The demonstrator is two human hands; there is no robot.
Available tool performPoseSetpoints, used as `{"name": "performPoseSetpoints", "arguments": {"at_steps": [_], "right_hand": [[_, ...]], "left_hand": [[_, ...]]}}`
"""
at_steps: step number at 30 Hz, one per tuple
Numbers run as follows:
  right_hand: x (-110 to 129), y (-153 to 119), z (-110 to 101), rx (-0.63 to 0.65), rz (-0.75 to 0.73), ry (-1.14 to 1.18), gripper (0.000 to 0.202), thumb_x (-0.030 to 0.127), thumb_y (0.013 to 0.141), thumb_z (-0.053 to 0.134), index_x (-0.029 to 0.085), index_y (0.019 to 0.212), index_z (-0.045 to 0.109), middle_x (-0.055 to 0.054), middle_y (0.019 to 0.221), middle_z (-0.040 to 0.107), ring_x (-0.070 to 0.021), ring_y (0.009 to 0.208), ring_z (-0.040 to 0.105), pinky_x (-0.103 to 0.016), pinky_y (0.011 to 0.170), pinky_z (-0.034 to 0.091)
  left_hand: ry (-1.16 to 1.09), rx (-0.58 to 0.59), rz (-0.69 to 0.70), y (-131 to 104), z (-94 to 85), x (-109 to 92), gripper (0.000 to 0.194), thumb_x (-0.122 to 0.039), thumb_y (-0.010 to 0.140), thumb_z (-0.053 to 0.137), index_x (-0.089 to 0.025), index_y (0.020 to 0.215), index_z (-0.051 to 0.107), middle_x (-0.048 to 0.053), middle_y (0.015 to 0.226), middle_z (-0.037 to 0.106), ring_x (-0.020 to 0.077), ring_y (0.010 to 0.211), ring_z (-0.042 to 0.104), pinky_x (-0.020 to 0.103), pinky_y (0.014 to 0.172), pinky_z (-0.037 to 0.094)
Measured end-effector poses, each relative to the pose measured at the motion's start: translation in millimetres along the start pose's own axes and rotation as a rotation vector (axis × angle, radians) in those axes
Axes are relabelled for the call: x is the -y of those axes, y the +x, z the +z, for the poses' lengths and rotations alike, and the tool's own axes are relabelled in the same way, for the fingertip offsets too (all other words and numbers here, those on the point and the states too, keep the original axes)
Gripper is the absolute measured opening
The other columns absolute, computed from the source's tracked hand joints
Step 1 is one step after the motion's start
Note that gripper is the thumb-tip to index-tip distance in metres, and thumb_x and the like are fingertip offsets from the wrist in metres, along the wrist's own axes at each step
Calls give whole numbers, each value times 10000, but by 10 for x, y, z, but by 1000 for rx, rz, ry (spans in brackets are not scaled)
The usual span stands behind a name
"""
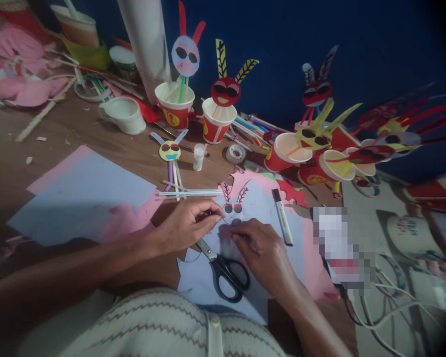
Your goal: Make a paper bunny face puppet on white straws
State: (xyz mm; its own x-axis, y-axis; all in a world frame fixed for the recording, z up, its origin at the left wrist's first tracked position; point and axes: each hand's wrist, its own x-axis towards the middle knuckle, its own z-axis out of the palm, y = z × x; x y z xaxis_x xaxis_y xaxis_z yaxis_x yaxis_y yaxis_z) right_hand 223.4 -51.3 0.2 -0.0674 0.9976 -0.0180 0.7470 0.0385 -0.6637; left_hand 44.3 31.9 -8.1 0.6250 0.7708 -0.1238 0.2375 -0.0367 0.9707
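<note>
A pale blue paper face [233, 216] with dark eyes and two leaf-like antennae lies over blue paper of nearly the same colour, so its outline is hard to follow. At its left edge, my left hand [188, 223] is closed, thumb and finger pinched on the rim. My right hand [262, 245] is closed too, its fingertips just below the face; whatever they pinch cannot be made out. Black-handled scissors [226, 272] lie between my hands, blades partly under the left one. Beside the right hand rests a marker [282, 218].
Red-and-white paper cups [174, 106] holding paper faces on straws line the back. A yellow paper face [170, 151], a small bottle [198, 157] and a tape roll [236, 153] lie nearer. Blue and pink sheets [85, 193] are left; a blurred-out device [338, 248] and cables are right.
</note>
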Motion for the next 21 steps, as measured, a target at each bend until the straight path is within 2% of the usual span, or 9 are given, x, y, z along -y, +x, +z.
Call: {"name": "performPoseSetpoints", "arguments": {"at_steps": [3, 10, 15, 21], "right_hand": [[11, -4, 57, 28, -33, -146, 110, 203, 839, 539, 240, 870, 639, -9, 784, 613, -177, 761, 550, -312, 714, 334], [66, 2, 89, 38, 28, -307, 76, 266, 807, 595, 194, 822, 615, -18, 761, 620, -199, 730, 546, -315, 691, 320], [87, 19, 113, 29, 48, -348, 86, 272, 808, 589, 192, 782, 607, -9, 726, 611, -194, 694, 543, -314, 675, 307], [84, 20, 128, 50, 53, -288, 26, 201, 787, 608, 195, 764, 596, 13, 724, 617, -183, 685, 542, -314, 682, 303]], "left_hand": [[3, 5, -20, 0, -3, 12, 140, -216, 813, 485, -136, 805, 600, -34, 638, 482, 63, 550, 413, 169, 492, 351], [-2, 19, -17, -6, 0, 47, 148, -220, 814, 482, -139, 830, 604, -16, 693, 524, 77, 608, 449, 177, 540, 375], [5, 41, -40, -11, 9, 58, 164, -233, 814, 477, -141, 843, 609, -17, 687, 529, 78, 597, 447, 178, 530, 366], [14, 40, -41, -20, 9, 43, 161, -222, 810, 472, -139, 833, 607, -15, 697, 538, 79, 611, 451, 175, 541, 368]]}}
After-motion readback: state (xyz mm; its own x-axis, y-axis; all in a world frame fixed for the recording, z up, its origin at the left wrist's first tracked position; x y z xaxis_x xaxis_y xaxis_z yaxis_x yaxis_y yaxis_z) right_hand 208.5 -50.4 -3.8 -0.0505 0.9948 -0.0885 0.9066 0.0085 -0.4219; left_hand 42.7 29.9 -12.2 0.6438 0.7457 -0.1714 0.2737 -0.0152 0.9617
